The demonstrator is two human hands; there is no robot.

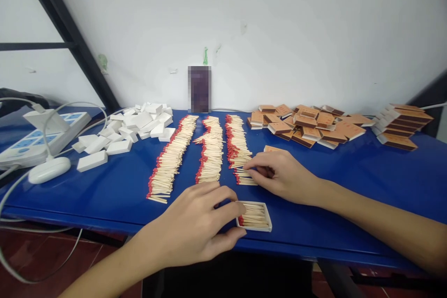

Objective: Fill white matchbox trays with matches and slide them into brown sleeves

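Note:
My left hand [206, 219] grips the left end of a white matchbox tray [269, 219] at the table's front edge, thumb on the near side and fingers on the far side. Inside the tray lie matches [254, 215], their red heads toward my left hand. Beyond it, my right hand [279, 172] has thumb and index finger drawn together on matches [243, 177] at the near end of the right-hand row. Two more rows of matches, the left row [172, 158] and the middle row [212, 149], run away from me. An orange matchbox sleeve [274, 149] is partly hidden behind my right hand.
White trays [139, 123] are heaped at the back left. Orange sleeves [310, 125] form a loose pile at the back right, beside a stack of matchboxes [400, 125]. A power strip [38, 137] with white cables lies far left. A blurred dark rectangle [199, 89] stands against the wall.

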